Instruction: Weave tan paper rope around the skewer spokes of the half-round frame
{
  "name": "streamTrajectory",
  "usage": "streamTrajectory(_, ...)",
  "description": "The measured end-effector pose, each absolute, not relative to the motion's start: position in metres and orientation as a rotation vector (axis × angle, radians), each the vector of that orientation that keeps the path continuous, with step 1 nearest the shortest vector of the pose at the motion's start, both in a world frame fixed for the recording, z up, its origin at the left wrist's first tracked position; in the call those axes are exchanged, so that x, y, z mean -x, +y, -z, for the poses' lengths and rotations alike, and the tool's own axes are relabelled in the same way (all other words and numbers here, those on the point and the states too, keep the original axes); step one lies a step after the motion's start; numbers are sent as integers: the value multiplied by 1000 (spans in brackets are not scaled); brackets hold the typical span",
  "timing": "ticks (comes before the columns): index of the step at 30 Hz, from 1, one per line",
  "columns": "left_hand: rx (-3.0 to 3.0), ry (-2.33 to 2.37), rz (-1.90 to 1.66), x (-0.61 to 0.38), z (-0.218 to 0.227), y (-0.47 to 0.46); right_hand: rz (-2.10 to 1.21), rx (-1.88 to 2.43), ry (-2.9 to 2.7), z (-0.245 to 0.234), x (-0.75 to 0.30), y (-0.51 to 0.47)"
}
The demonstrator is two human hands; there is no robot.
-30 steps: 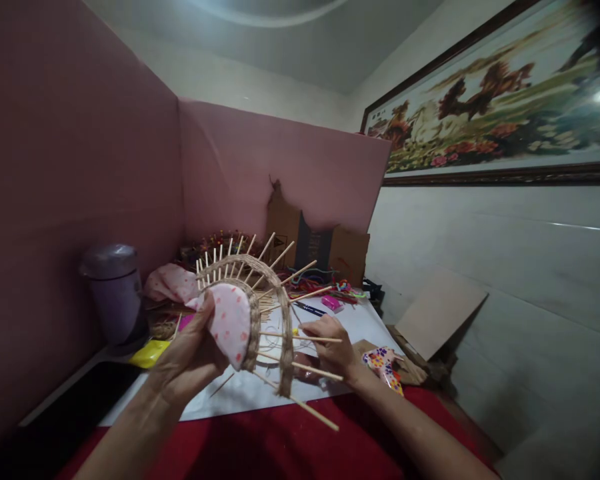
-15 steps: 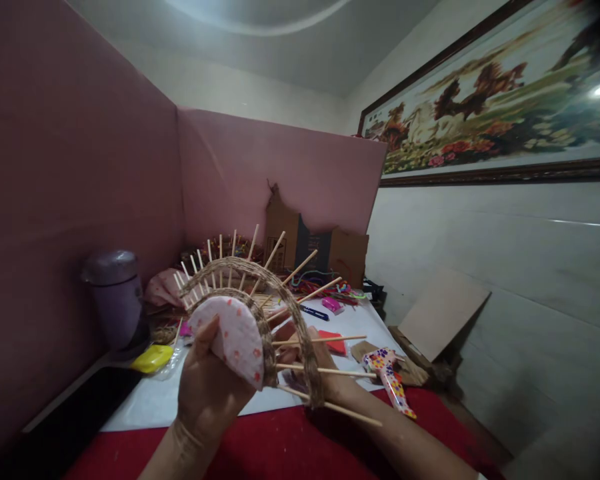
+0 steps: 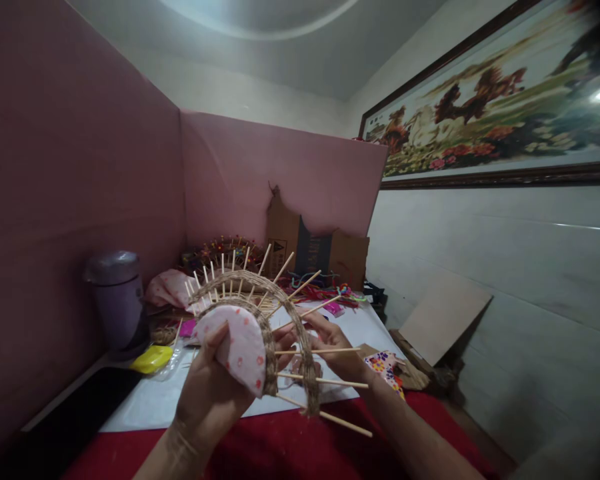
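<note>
My left hand (image 3: 210, 383) grips a half-round panel (image 3: 240, 347) covered in pale pink fabric with small red prints, its thumb pressed on the front. Thin wooden sticks (image 3: 347, 383) fan out from the panel's curved edge. Brown twine (image 3: 267, 283) is woven through them in two arched bands, one along the panel and one farther out. At the right side of the fan, my right hand (image 3: 333, 343) has its bent fingers among the sticks, beside the outer band. Sticks and twine partly hide those fingertips, and what they pinch cannot be made out.
On the white-covered table (image 3: 145, 403) lie a yellow packet (image 3: 153, 359) and a flower-patterned glue gun (image 3: 384, 368), partly behind my right forearm. A lidded purple tumbler (image 3: 115, 303) stands left. Torn cardboard (image 3: 285, 237), coloured craft stems (image 3: 325, 288) and a beaded stick piece (image 3: 225, 250) are behind.
The stick fan has shifted slightly down and tilted. My right hand has moved up and right, from behind the outer twine band to where more of it shows, now covering part of the glue gun.
</note>
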State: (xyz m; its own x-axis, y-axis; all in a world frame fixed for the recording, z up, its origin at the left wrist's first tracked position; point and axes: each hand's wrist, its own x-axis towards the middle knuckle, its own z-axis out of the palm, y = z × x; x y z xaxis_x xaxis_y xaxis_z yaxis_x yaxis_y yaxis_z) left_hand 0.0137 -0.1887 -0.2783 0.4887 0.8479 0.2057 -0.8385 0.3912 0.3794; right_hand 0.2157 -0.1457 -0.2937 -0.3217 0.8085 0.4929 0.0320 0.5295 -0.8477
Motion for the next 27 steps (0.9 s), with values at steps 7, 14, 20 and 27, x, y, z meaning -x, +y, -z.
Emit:
streamTrajectory(7,-456,253,-1129,-5,284,-188,-1166,497,-1555,274,-219,-152)
streamTrajectory(14,-407,351,-1184,-4,282,-189,-1168,540,-1672,269,-209,-161)
streamTrajectory(20,-303,364,-1147,-4,287,-183,-1227,547,-1496,284,-188,-162)
streamTrajectory(27,-412,517,-1186,-10,281,-175,-1230,568,-1355,291,-193,-157)
